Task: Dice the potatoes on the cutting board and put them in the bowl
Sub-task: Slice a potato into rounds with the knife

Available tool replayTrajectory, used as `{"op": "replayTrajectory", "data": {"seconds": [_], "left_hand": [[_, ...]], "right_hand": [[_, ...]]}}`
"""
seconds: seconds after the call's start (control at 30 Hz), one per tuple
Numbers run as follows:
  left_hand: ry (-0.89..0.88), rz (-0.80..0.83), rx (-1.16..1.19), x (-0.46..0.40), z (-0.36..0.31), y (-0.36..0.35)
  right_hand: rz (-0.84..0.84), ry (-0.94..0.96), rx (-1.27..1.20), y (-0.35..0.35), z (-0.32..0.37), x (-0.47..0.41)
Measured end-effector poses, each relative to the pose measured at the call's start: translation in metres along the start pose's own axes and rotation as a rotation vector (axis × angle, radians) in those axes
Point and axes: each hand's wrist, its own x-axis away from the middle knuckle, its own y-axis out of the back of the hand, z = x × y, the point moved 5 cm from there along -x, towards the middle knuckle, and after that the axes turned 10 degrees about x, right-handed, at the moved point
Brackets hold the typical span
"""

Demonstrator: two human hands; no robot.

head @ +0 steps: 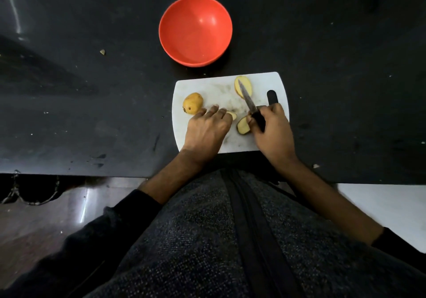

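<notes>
A white cutting board (207,85) lies on the black counter. On its left sits a whole yellow potato (193,103). A potato half (246,85) lies cut face up at the back. A small potato piece (232,115) pokes out from under the fingers of my left hand (207,129), which covers it; whether those fingers press or pinch it is hidden. Another potato slice (243,125) lies just left of my right hand (272,129). My right hand grips the black handle of a knife (247,97), whose blade points away over the potato half. The red bowl (195,30) stands empty behind the board.
The black counter (92,90) has small scraps, one at the left (102,52) and one near the front edge (315,166). The counter's front edge runs just below the board, against my body.
</notes>
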Motion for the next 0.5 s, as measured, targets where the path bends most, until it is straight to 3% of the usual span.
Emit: {"op": "replayTrajectory", "data": {"seconds": [0.23, 0.33, 0.5], "left_hand": [[0.035, -0.043, -0.016, -0.007, -0.003, 0.008], [0.071, -0.1, 0.059, -0.01, 0.0, 0.012], [0.223, -0.176, 0.293, -0.033, 0.012, 0.023]], "right_hand": [[-0.05, -0.013, -0.066, 0.005, 0.002, 0.004], [-0.104, -0.011, -0.072, 0.016, 0.004, 0.001], [-0.046, -0.038, -0.11, 0.017, 0.008, -0.022]]}}
